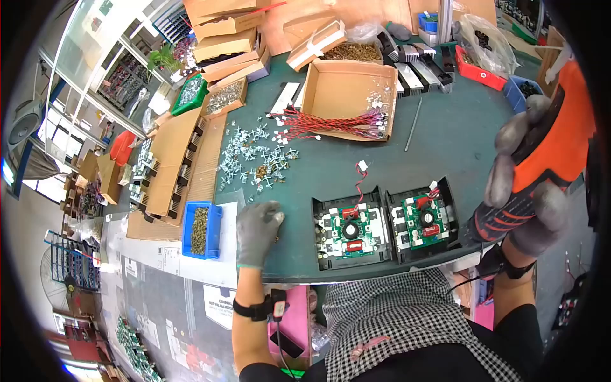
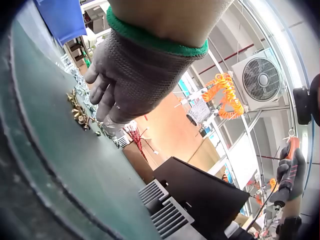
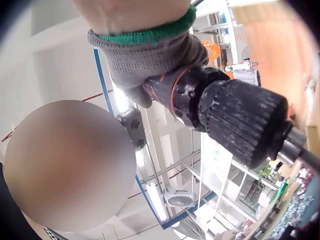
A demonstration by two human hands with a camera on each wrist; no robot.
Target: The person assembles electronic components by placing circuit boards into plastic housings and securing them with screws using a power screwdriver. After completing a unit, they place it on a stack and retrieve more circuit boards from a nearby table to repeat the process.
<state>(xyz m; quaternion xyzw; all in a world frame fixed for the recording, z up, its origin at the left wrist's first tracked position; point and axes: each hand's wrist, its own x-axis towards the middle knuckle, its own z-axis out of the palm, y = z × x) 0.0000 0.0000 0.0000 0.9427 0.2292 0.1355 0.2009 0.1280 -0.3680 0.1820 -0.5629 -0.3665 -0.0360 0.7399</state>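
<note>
My left hand (image 1: 258, 234), in a grey glove, hovers low over the table's front part, beside the blue bin. In the left wrist view its loosely bent fingers (image 2: 107, 107) reach close to a small pile of brass-coloured screws (image 2: 79, 114); nothing shows held between them. My right hand (image 1: 541, 234), gloved too, grips an orange and black power screwdriver (image 1: 554, 156), raised at the right. The screwdriver's black collar and metal bit (image 3: 292, 145) show in the right wrist view. Between the hands lie two black housings with green circuit boards (image 1: 352, 232) (image 1: 423, 223).
A blue bin (image 1: 216, 232) of small brass parts stands left of my left hand. Farther back lie scattered silvery fasteners (image 1: 251, 153), a carton (image 1: 344, 83) with red wire leads (image 1: 337, 121), and a thin metal rod (image 1: 414, 124). Heat sinks (image 1: 417, 73) stand at the back.
</note>
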